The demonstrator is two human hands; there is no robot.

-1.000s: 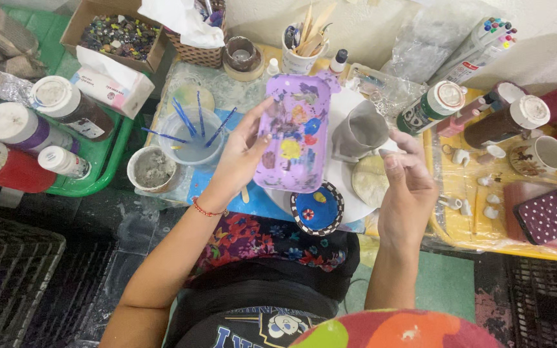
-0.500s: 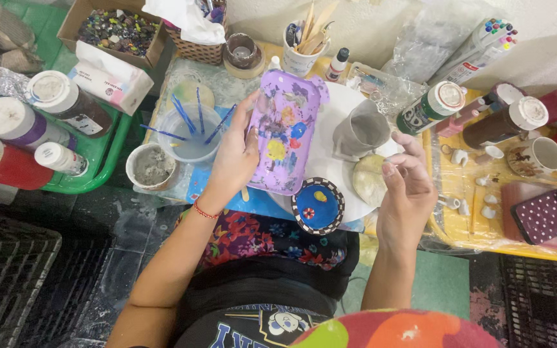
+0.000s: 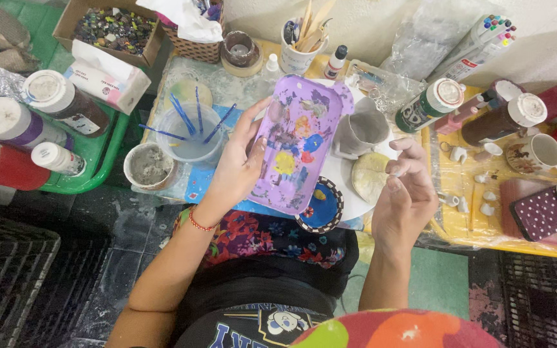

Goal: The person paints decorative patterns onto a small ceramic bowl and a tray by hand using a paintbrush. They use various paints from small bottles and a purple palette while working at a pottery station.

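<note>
Head view: left hand (image 3: 236, 171) grips the purple paint-smeared tray (image 3: 298, 145) by its left edge, thumb on top, tilted up over the table between the clear water cup with blue brushes (image 3: 191, 132) and the grey clay cup (image 3: 359, 132). Right hand (image 3: 407, 193) is curled, fingertips (image 3: 396, 171) pinching something small and pale, too small to identify, just beside the round pale clay disc (image 3: 370, 177). Small blue painted dish (image 3: 320, 209) sits just below the tray's lower edge; grey paste pot (image 3: 149, 166) is left of the wrist.
</note>
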